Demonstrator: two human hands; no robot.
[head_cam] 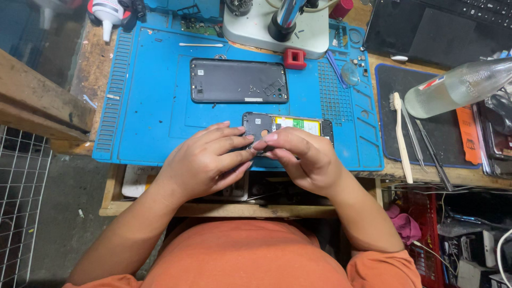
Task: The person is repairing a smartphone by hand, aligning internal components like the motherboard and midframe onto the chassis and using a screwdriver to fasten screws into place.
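Note:
An opened phone body [288, 127] with a yellow battery lies on the blue repair mat [154, 106] near its front edge. My left hand [205, 160] and my right hand [301, 157] meet over the phone's near left corner, fingertips touching together. They seem to pinch something very small between them; it is too small to make out. A black phone back cover [238, 80] with tiny screws on it lies farther back on the mat.
A microscope base [277, 29] stands at the back with a small red block [294, 58] before it. To the right lie a black pad [442, 133], a brush [401, 136], tweezers [426, 146] and a clear bottle [458, 85]. A laptop [442, 26] sits far right.

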